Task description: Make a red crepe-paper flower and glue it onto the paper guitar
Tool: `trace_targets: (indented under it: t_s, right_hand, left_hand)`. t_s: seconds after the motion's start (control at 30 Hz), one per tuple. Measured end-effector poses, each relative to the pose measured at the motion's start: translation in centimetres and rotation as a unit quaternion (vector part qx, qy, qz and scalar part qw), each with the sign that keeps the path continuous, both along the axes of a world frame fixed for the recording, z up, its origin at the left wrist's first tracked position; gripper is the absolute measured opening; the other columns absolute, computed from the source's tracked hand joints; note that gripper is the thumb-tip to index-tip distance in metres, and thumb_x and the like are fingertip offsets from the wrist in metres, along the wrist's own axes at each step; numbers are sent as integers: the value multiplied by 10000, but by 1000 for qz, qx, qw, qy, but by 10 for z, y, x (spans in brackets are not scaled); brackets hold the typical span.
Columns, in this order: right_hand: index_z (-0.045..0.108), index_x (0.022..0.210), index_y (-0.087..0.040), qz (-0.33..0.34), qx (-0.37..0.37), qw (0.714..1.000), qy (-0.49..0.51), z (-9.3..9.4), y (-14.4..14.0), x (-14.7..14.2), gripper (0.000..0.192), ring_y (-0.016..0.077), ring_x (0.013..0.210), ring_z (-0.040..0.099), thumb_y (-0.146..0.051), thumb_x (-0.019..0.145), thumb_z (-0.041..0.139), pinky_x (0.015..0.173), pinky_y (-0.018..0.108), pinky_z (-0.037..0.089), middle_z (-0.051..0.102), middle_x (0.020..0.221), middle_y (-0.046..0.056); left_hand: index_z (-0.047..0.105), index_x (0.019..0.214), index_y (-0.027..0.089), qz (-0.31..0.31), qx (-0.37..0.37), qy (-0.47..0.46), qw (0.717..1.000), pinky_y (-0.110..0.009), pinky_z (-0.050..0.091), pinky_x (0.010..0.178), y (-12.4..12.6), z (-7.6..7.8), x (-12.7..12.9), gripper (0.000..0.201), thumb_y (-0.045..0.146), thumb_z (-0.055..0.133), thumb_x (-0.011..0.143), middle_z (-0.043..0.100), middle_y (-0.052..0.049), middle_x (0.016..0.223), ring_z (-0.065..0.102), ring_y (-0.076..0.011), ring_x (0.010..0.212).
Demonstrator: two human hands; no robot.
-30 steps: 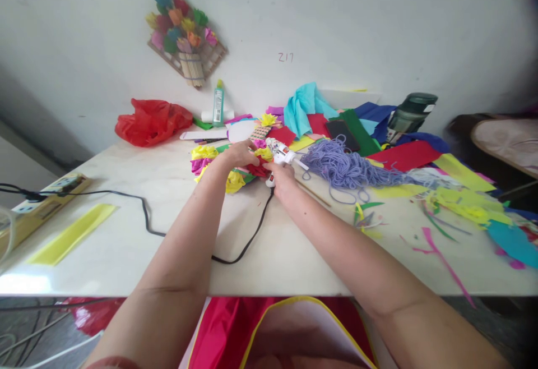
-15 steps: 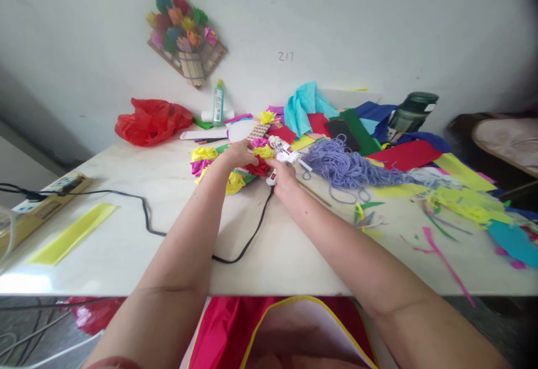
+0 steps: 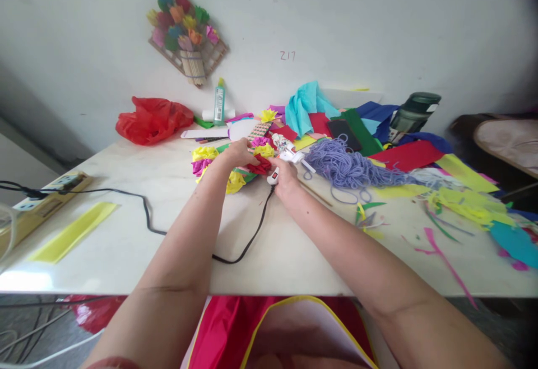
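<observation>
Craft surface (image 3: 126, 234): paper flowers (image 3: 229, 167), glue gun (image 3: 286, 156).
Left hand (image 3: 239, 153) grip pinches a flower; right hand (image 3: 286, 175) grip holds the gun. Red bag (image 3: 153, 118): contents hidden.

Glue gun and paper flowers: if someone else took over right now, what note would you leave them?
Left hand: pressing on the paper flower cluster, fingers beside the red flower.
Right hand: gripping the white glue gun; its black cord runs across the table.
Done: yellow, pink and red flowers sit together in the cluster.
Left: cannot tell; purple yarn and paper scraps lie to the right.
</observation>
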State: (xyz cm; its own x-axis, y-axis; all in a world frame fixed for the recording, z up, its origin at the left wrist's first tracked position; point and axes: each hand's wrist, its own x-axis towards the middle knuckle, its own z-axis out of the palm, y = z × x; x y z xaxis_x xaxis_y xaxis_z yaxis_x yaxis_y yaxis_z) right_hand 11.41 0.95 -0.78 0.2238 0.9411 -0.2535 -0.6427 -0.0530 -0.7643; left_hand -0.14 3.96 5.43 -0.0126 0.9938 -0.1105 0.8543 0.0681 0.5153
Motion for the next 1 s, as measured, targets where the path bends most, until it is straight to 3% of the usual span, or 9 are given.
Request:
trace_targets:
  t_s: [0.2, 0.37, 0.57, 1.0]
  right_hand:
    - [567, 767, -174, 4, -9, 1000, -8, 3, -3, 0, 157, 82, 440, 497, -119, 641, 644, 412, 186, 397, 560, 524, -74]
    - [568, 780, -174, 1, -2, 1000, -5, 6, -6, 0, 162, 85, 468, 529, -117, 650, 646, 433, 191, 431, 602, 577, -58]
    - [575, 794, -173, -10, 1, 1000, -7, 3, -6, -1, 181, 63, 447, 475, -139, 638, 660, 414, 175, 394, 587, 582, -73]
    - [575, 755, -177, -12, 5, 1000, -11, 4, -8, -2, 142, 81, 468, 517, -150, 638, 651, 432, 188, 418, 585, 562, -66]
  left_hand:
    - [526, 1299, 194, -3, 20, 41, 999, -236, 537, 678, 0, 1, 1, 726, 239, 800, 628, 716, -80, 1100, 708, -214, 887]
    - [535, 1290, 206, -4, 23, 75, 997, -241, 525, 729, 0, 3, 3, 694, 279, 777, 643, 716, -68, 1110, 696, -223, 956]
    - [540, 1290, 206, -7, 24, 97, 995, -252, 514, 760, 1, 2, 4, 690, 271, 762, 641, 720, -68, 1087, 688, -242, 993]
    - [535, 1266, 210, -19, 24, 139, 990, -255, 511, 749, 3, -1, 7, 670, 256, 736, 628, 688, -87, 1177, 670, -252, 1041]
